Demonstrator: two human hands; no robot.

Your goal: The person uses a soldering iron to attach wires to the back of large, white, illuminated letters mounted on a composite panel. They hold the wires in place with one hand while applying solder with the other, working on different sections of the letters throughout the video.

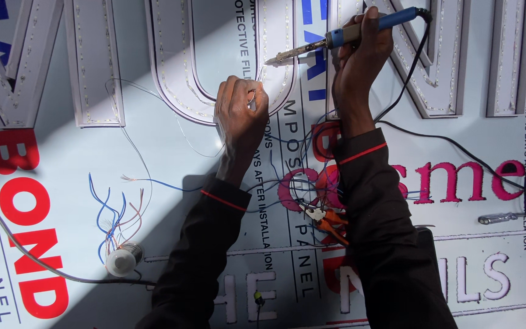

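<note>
At the bottom curve of the white, U-shaped channel letter lined with rows of tiny lights (181, 91), the person is working with both hands. The right hand (360, 52) is gripping a blue-handled soldering iron with a long metal tip (336, 38) — fingers wrapped fully around the handle, the tip pointing left and hanging just above the letter's inner edge. A black cord (406, 79) is trailing from the back of the handle down across the panel. The left hand (240, 113) is curled nearly closed, knuckles up, resting on the rim of the letter; the fingertips seem to be pinching something thin against it, though I cannot tell exactly what.

A fine pale wire (132, 131) is looping away to the left of that hand, and a blue wire with bared copper strands (153, 181) is lying near the left cuff. Farther left, a loose bunch of blue and brown wire offcuts (112, 216) is spreading above a small silvery spool of solder (123, 259). Between the two dark sleeves, orange-handled pliers (329, 224) are lying among tangled blue wires. Everything is resting on a big white printed sheet panel (62, 164) — other channel letters standing on either side.
</note>
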